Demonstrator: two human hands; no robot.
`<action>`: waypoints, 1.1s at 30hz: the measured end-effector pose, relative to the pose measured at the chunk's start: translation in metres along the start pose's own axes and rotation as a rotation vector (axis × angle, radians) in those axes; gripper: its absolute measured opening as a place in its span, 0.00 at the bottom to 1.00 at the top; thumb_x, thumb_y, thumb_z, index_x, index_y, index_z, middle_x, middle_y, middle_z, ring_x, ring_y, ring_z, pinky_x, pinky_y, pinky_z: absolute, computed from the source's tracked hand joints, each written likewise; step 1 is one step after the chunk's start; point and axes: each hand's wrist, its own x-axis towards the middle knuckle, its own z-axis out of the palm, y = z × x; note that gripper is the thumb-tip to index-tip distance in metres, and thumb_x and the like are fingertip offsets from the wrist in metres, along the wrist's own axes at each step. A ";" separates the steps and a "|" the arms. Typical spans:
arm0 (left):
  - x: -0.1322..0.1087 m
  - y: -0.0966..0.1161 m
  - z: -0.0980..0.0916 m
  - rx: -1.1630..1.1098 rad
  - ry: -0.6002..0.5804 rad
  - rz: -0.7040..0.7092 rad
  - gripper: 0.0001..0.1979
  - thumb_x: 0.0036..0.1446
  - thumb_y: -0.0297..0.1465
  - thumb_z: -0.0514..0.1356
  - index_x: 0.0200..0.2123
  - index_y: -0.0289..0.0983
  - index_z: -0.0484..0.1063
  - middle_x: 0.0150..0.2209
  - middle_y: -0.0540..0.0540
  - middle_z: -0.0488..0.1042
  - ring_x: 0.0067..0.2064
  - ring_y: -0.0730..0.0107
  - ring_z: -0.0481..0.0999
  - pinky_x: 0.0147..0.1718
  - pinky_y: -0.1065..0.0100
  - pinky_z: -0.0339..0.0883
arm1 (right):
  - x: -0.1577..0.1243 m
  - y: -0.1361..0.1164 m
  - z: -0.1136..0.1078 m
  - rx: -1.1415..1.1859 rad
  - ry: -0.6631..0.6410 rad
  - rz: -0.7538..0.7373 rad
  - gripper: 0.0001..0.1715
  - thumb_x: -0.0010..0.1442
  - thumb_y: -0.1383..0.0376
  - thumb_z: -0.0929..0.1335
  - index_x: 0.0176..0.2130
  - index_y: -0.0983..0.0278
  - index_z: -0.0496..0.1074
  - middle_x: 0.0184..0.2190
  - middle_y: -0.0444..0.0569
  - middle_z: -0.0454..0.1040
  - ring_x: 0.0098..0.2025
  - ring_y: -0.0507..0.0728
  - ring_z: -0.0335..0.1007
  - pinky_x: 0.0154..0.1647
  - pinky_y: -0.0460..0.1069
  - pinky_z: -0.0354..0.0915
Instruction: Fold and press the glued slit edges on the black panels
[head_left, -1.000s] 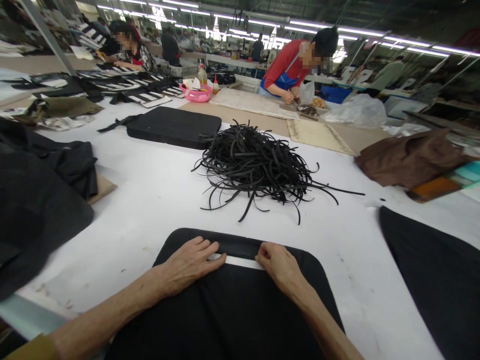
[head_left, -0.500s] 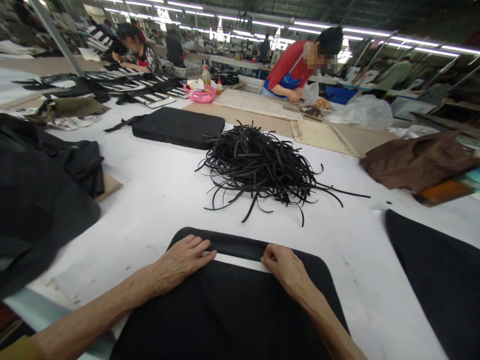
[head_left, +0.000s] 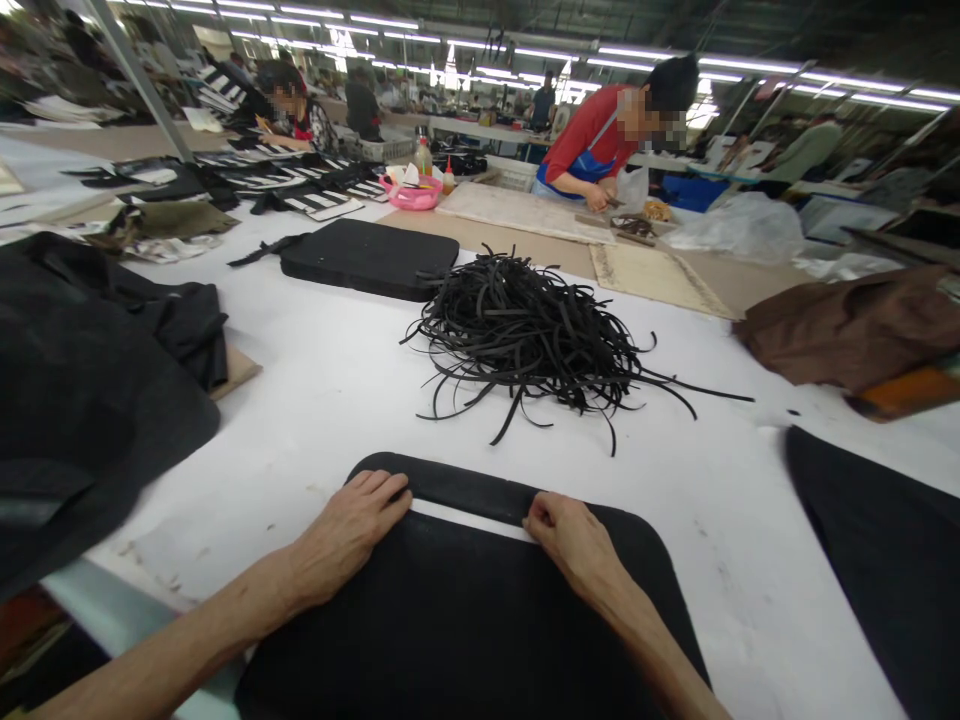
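Note:
A black fabric panel [head_left: 465,620] with rounded corners lies on the white table [head_left: 315,390] right in front of me. Near its far edge a narrow slot shows white, with a black strip [head_left: 465,488] folded along it. My left hand [head_left: 349,525] lies flat on the panel at the slot's left end, fingers stretched out together. My right hand [head_left: 574,540] presses on the slot's right end with its fingers curled in a pinch at the strip's edge. A tangled pile of black straps [head_left: 532,335] sits further back on the table.
A flat black pad [head_left: 367,258] lies beyond the pile. Dark cloth [head_left: 82,390] is heaped at left, another black panel [head_left: 885,550] at right, brown fabric [head_left: 847,325] behind it. A person in red [head_left: 600,140] works at the far table; a pink bowl [head_left: 411,190] stands there.
My left hand has slid leftward along the slot, uncovering more of the folded strip. The right hand has stayed at the right end. The view has shifted slightly.

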 end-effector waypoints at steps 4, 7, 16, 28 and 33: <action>0.009 0.027 -0.007 -0.070 -0.010 -0.072 0.20 0.52 0.17 0.49 0.48 0.32 0.66 0.48 0.40 0.66 0.48 0.59 0.64 0.50 0.60 0.58 | -0.002 -0.003 -0.001 -0.001 0.002 0.006 0.08 0.55 0.69 0.63 0.27 0.62 0.69 0.26 0.43 0.70 0.32 0.54 0.65 0.28 0.45 0.49; 0.016 0.047 -0.008 -0.088 -0.070 0.007 0.22 0.52 0.19 0.50 0.52 0.29 0.62 0.51 0.38 0.65 0.51 0.59 0.64 0.52 0.60 0.58 | -0.002 -0.004 -0.002 -0.010 0.004 0.007 0.08 0.54 0.69 0.63 0.26 0.62 0.68 0.26 0.44 0.70 0.32 0.54 0.65 0.28 0.45 0.50; 0.016 0.047 0.021 0.069 -0.029 0.024 0.28 0.51 0.15 0.46 0.57 0.27 0.56 0.55 0.35 0.62 0.55 0.57 0.62 0.55 0.59 0.58 | 0.001 -0.001 -0.001 -0.002 0.001 -0.005 0.08 0.54 0.70 0.63 0.25 0.62 0.68 0.24 0.43 0.69 0.30 0.53 0.65 0.27 0.45 0.49; 0.016 0.046 0.015 -0.008 -0.106 -0.031 0.32 0.46 0.14 0.47 0.58 0.28 0.54 0.58 0.36 0.59 0.58 0.57 0.57 0.57 0.59 0.56 | 0.003 0.003 0.000 0.001 -0.013 -0.023 0.07 0.55 0.68 0.63 0.26 0.62 0.68 0.24 0.42 0.68 0.29 0.53 0.63 0.27 0.45 0.49; 0.016 0.045 0.024 0.056 -0.076 -0.010 0.34 0.43 0.15 0.48 0.57 0.29 0.54 0.54 0.37 0.61 0.54 0.57 0.60 0.53 0.60 0.59 | 0.004 0.004 -0.002 0.003 -0.034 -0.053 0.08 0.56 0.67 0.63 0.26 0.62 0.68 0.25 0.42 0.69 0.29 0.52 0.64 0.28 0.45 0.50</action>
